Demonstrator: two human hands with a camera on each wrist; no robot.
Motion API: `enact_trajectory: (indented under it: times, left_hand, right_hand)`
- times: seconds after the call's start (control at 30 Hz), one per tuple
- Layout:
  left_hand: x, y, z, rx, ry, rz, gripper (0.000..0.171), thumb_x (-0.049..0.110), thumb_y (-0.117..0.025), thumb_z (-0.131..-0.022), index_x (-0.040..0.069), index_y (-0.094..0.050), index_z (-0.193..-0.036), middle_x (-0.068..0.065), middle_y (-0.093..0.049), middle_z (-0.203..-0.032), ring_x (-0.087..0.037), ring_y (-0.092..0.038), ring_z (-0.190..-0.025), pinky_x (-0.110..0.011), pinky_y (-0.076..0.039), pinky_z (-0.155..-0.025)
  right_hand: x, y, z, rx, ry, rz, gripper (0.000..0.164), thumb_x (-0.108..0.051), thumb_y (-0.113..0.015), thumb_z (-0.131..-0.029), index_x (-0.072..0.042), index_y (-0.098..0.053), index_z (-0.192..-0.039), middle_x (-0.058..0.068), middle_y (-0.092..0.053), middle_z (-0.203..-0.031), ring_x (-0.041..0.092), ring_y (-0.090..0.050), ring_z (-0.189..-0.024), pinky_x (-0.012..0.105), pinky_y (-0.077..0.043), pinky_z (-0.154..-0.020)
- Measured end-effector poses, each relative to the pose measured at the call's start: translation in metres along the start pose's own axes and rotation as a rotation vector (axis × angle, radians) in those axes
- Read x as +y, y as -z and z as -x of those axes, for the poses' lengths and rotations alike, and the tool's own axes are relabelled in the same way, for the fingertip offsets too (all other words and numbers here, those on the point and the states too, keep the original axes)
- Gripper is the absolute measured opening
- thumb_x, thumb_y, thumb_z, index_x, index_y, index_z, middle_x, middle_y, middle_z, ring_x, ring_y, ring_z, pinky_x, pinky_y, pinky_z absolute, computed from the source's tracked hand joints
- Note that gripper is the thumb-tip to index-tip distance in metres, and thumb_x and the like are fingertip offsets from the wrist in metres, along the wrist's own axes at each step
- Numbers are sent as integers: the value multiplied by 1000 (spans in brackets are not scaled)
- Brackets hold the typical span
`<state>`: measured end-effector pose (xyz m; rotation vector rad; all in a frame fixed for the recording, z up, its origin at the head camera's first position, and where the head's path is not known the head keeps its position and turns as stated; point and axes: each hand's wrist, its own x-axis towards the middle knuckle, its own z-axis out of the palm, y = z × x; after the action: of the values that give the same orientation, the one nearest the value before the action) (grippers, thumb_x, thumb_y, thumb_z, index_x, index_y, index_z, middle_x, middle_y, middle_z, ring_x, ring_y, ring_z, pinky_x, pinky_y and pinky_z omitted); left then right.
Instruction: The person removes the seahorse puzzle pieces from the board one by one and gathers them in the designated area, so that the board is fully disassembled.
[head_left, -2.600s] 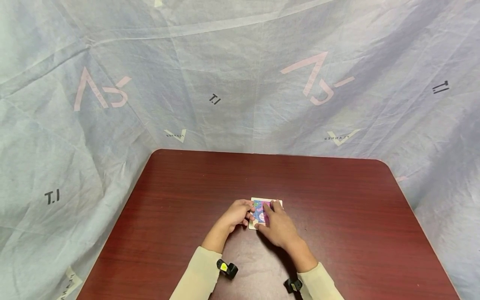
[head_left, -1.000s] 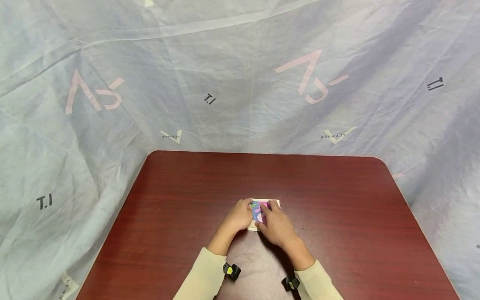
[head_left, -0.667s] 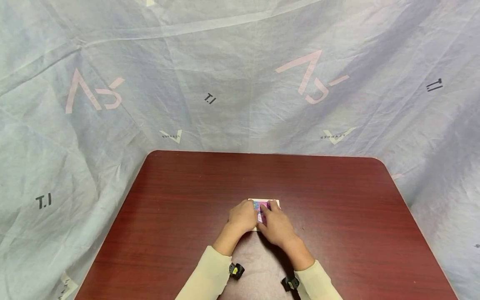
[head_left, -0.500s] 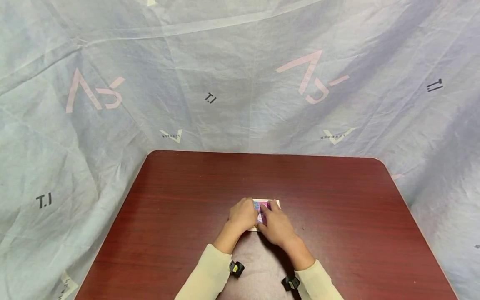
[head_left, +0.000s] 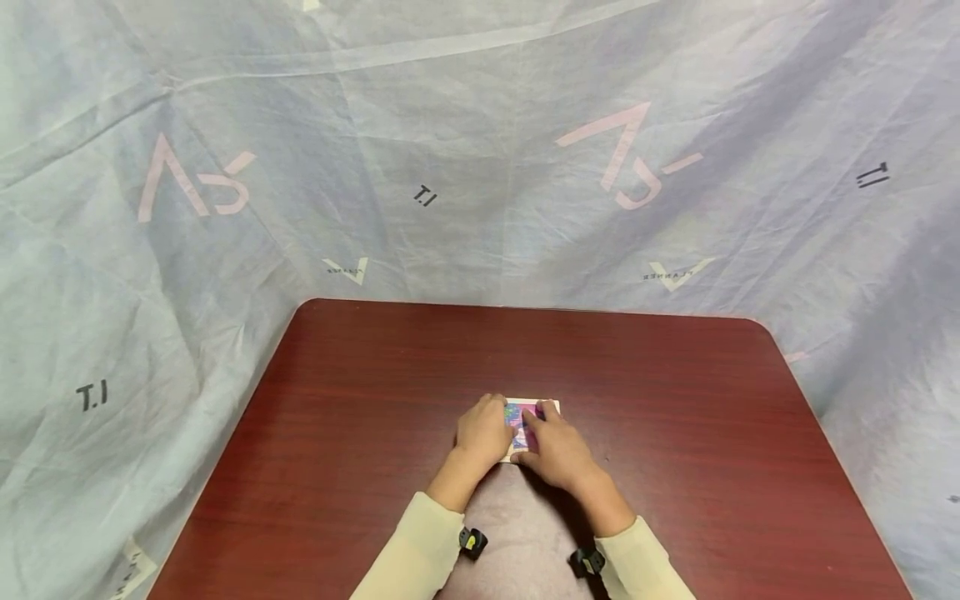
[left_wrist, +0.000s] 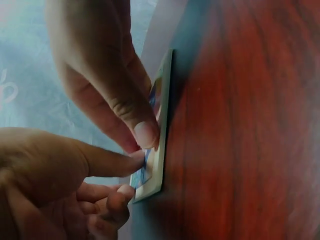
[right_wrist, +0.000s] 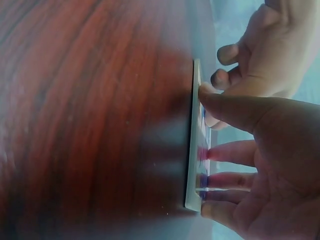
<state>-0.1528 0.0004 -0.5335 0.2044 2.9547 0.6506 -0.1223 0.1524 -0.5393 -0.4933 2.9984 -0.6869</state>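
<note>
A small flat picture board (head_left: 517,410), likely a puzzle, lies on the table with a pale border and a blue and pink picture. My left hand (head_left: 482,432) covers its left side. In the left wrist view the left thumb (left_wrist: 115,162) touches the picture while curled fingers meet the board's edge, apparently pinching it. What lies under that hand is hidden in the head view. My right hand (head_left: 558,450) rests on the right side. In the right wrist view its thumb (right_wrist: 225,106) presses the border and its rather straight fingers (right_wrist: 230,180) touch the picture.
The dark red wooden table (head_left: 660,392) has rounded far corners. Pale printed cloth (head_left: 480,150) hangs behind it and along both sides. A small black wrist camera (head_left: 472,543) sits at the left cuff, another black wrist camera (head_left: 587,562) at the right.
My left hand has shifted right and now covers the board's left side, its fingers no longer showing along the edge. My right hand and the board have hardly moved.
</note>
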Motion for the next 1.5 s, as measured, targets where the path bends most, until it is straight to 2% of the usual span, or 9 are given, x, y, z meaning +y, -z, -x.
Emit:
enact_trajectory:
  times: [0.2, 0.33, 0.5, 0.67, 0.9, 1.2, 1.5]
  left_hand:
    - [4, 2, 3, 26, -18, -112, 29, 27, -85, -88, 7, -75, -107, -9, -73, -107, -29, -75, -89, -49, -62, -73]
    - [5, 4, 2, 25, -27, -115, 25, 23, -85, -85, 6, -75, -100, -9, -75, -103, -28, -75, -86, -48, -62, -72]
    - [5, 6, -1, 23, -10, -99, 31, 25, -90, -81, 7, -74, -100, -9, -76, -102, -28, -75, -89, -48, -62, -73]
    - [4, 7, -1, 5, 13, -48, 39, 26, -92, -79, 7, -75, -109, -10, -75, -106, -29, -75, -95, -48, -62, -78]
    - [-1, 5, -7, -27, 32, 77, 54, 22, -93, -77, 4, -71, -123, -12, -71, -112, -28, -72, -99, -51, -60, -87]
    - [-9, 3, -14, -115, 40, 191, 54, 18, -91, -80, 3, -64, -124, -14, -65, -118, -29, -69, -103, -50, -57, -92]
    - [-11, 3, -14, -135, 35, 228, 51, 16, -91, -79, 2, -63, -120, -14, -64, -114, -29, -67, -99, -49, -55, -92]
  right_hand:
    - [1, 0, -2, -5, 5, -10, 72, -34, -91, -80, 0, -65, -138, 27, -57, -138, 45, -71, -104, 56, -58, -95]
    - [1, -1, -1, -3, -12, -12, 73, -35, -91, -80, 0, -65, -138, 26, -58, -138, 45, -72, -104, 57, -58, -94]
    - [0, -2, 0, 8, -14, -8, 70, -35, -92, -79, -1, -67, -135, 24, -58, -136, 43, -72, -99, 56, -59, -91]
    - [-1, -2, 1, 14, -17, -6, 69, -33, -93, -78, 1, -67, -133, 24, -59, -134, 42, -72, -98, 55, -59, -90]
    - [-1, 0, 1, 17, -21, -3, 70, -32, -93, -78, 1, -67, -134, 24, -58, -136, 41, -72, -101, 54, -59, -92]
    - [-1, 0, 1, 8, -36, -22, 69, -32, -89, -81, 0, -66, -138, 25, -59, -139, 42, -71, -104, 57, -58, -93]
    - [-2, 0, 1, 3, -65, -44, 70, -28, -88, -83, 2, -63, -142, 23, -59, -138, 39, -72, -101, 54, -58, -94]
